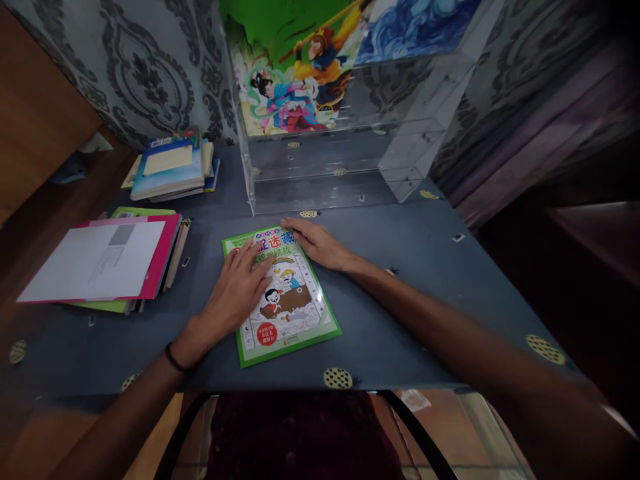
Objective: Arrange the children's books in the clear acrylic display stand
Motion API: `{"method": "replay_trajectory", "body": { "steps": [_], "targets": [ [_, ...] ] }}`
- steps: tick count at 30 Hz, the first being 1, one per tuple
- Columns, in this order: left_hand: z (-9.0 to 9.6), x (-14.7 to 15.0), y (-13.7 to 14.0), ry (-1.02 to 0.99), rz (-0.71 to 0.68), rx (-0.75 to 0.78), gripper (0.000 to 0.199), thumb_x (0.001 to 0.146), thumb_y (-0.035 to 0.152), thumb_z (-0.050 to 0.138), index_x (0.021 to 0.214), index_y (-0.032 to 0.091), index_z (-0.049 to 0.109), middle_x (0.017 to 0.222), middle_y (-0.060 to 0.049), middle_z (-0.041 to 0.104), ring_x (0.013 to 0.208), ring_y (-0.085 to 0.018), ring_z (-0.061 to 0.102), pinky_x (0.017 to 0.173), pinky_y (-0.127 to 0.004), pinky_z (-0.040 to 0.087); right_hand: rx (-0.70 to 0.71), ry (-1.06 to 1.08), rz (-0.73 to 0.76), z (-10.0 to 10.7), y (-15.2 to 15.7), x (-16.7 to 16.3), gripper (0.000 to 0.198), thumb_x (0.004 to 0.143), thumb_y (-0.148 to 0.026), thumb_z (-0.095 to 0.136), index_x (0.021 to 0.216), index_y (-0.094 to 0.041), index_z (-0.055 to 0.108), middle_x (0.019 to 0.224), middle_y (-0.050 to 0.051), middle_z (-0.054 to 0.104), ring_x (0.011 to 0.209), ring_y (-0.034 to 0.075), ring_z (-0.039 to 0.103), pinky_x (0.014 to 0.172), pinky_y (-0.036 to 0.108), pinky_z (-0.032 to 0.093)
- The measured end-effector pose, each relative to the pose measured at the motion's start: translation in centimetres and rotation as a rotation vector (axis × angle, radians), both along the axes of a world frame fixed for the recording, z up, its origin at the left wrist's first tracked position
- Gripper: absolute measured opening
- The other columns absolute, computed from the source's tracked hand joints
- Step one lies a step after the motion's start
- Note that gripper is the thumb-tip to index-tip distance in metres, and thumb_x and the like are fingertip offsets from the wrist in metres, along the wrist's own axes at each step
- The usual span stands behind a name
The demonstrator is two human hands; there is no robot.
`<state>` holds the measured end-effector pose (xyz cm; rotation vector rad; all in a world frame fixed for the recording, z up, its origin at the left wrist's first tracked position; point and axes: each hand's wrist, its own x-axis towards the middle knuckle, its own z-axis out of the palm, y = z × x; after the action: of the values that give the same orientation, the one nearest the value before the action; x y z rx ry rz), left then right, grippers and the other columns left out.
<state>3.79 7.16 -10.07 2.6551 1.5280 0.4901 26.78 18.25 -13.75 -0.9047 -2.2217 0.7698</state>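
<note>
Resting a flat, outstretched left hand (237, 288) on the green-bordered book (291, 308) at frame centre; touching its upper-right corner with a straight-fingered right hand (323, 247).

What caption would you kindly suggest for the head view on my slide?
Left hand on a book, right hand at its top corner, a clear rack behind.

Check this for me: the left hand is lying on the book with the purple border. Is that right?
Not quite: the border is green, not purple, as the head view shows. The left hand does lie on that book.
</note>
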Motion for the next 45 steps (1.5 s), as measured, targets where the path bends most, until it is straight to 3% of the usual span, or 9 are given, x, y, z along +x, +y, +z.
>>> {"method": "replay_trajectory", "body": {
  "steps": [4, 9, 16, 21, 27, 34, 38, 41, 45],
  "targets": [
    [0.2, 3.3, -0.2, -0.002, -0.127, -0.080, 0.041, 0.105, 0.035, 0.037, 0.139, 0.021, 0.055, 0.154, -0.015, 0.046, 0.150, -0.031, 0.031, 0.119, -0.058, 0.033, 0.013, -0.010, 0.007, 0.0, 0.1, 0.1, 0.042, 0.101, -0.024, 0.038, 0.139, -0.023, 0.055, 0.143, 0.009, 0.059, 0.137, 0.023, 0.051, 0.116, 0.052, 0.039],
    [0.7, 5.4, -2.8, 0.038, -0.266, -0.128, 0.040, 0.104, 0.034, 0.042, 0.142, 0.026, 0.054, 0.153, -0.013, 0.047, 0.150, -0.032, 0.032, 0.119, -0.060, 0.032, 0.036, -0.037, 0.009, -0.1, -0.1, 0.1, 0.044, 0.101, -0.022, 0.036, 0.141, -0.024, 0.053, 0.146, 0.008, 0.057, 0.141, 0.022, 0.046, 0.117, 0.051, 0.039],
    [1.1, 5.4, -6.3, 0.051, -0.391, -0.142, 0.040, 0.097, 0.034, 0.059, 0.137, 0.035, 0.059, 0.152, -0.012, 0.048, 0.148, -0.035, 0.036, 0.116, -0.063, 0.035, 0.095, -0.048, -0.006, -0.3, -0.5, -0.1, 0.044, 0.101, -0.020, 0.036, 0.141, -0.024, 0.052, 0.145, 0.008, 0.058, 0.142, 0.022, 0.045, 0.118, 0.052, 0.038],
    [2.3, 3.8, -6.6, -0.012, -0.460, -0.200, 0.034, 0.100, 0.029, 0.052, 0.129, 0.036, 0.067, 0.151, -0.010, 0.051, 0.149, -0.032, 0.035, 0.117, -0.061, 0.037, 0.172, -0.134, -0.027, 0.0, -1.5, -0.2, 0.043, 0.101, -0.020, 0.037, 0.141, -0.019, 0.053, 0.150, 0.012, 0.053, 0.145, 0.023, 0.041, 0.119, 0.050, 0.037],
    [2.9, 0.1, -6.6, -0.373, -0.348, -0.259, 0.038, 0.102, 0.021, 0.042, 0.131, 0.034, 0.064, 0.154, -0.005, 0.048, 0.150, -0.027, 0.032, 0.119, -0.058, 0.035, 0.194, -0.243, -0.091, 0.2, -4.5, 0.7, 0.040, 0.103, -0.026, 0.041, 0.141, -0.024, 0.053, 0.153, 0.011, 0.050, 0.144, 0.027, 0.043, 0.117, 0.053, 0.039],
    [0.9, -2.8, -5.3, -0.646, 0.294, -0.185, 0.041, 0.099, 0.037, 0.052, 0.139, 0.030, 0.055, 0.153, -0.009, 0.046, 0.148, -0.029, 0.036, 0.119, -0.060, 0.033, 0.204, -0.262, -0.112, 1.1, -7.9, 0.8, 0.037, 0.102, -0.022, 0.044, 0.136, -0.023, 0.056, 0.152, 0.012, 0.050, 0.142, 0.029, 0.045, 0.115, 0.056, 0.041],
    [0.1, -2.9, -4.3, -0.966, 0.399, -0.291, 0.044, 0.095, 0.041, 0.057, 0.136, 0.026, 0.053, 0.154, -0.010, 0.046, 0.146, -0.028, 0.040, 0.117, -0.050, 0.041, 0.204, -0.259, -0.142, 1.2, -8.5, 0.1, 0.037, 0.100, -0.018, 0.043, 0.135, -0.020, 0.057, 0.149, 0.015, 0.052, 0.143, 0.032, 0.043, 0.116, 0.057, 0.041],
    [0.6, -2.9, -3.6, -1.225, 0.489, -0.375, 0.044, 0.090, 0.036, 0.063, 0.131, 0.025, 0.052, 0.150, -0.012, 0.051, 0.142, -0.026, 0.047, 0.113, -0.044, 0.046, 0.189, -0.249, -0.129, 1.1, -8.4, -0.1, 0.038, 0.099, -0.017, 0.043, 0.134, -0.020, 0.057, 0.150, 0.015, 0.051, 0.144, 0.034, 0.041, 0.115, 0.061, 0.040],
    [1.6, -2.0, -3.1, -1.564, 0.590, -0.632, 0.043, 0.079, 0.025, 0.075, 0.118, 0.018, 0.058, 0.121, -0.013, 0.071, 0.120, -0.027, 0.066, 0.097, -0.042, 0.059, 0.128, -0.188, -0.106, 0.7, -8.3, 0.0, 0.041, 0.098, -0.019, 0.047, 0.137, -0.026, 0.056, 0.153, 0.011, 0.048, 0.146, 0.034, 0.038, 0.117, 0.065, 0.035]
  ]
}}
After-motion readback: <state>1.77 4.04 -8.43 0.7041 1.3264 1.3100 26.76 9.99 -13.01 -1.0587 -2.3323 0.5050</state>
